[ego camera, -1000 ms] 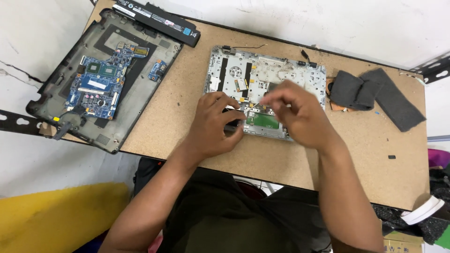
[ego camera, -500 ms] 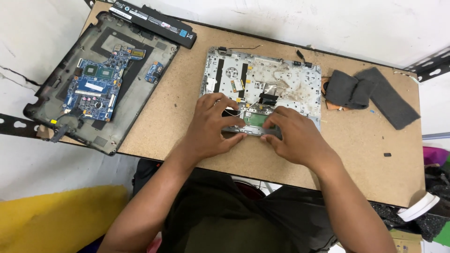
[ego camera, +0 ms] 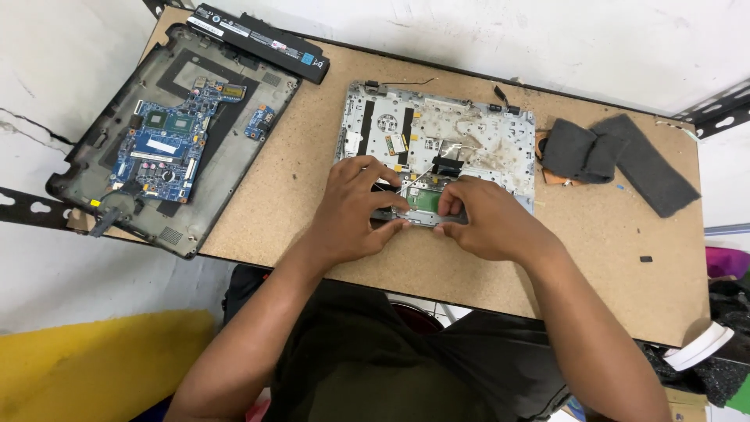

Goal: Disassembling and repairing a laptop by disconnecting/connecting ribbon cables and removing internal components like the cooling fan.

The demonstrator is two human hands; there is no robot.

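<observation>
Bare tabletop (ego camera: 312,180) separates palmrest (ego camera: 469,133) from base (ego camera: 125,195).

A second ago my right hand (ego camera: 488,223) hovered raised over the middle of the silver laptop palmrest frame (ego camera: 437,144), fingers loosely curled, apart from my left hand (ego camera: 355,207). Now it has come down to the frame's near edge — its fingertips pinch there, right beside the left fingertips, both set around the small green board (ego camera: 426,201). My left hand has hardly shifted. My view has drifted slightly, so the frame sits a touch lower and nearer centre.
</observation>
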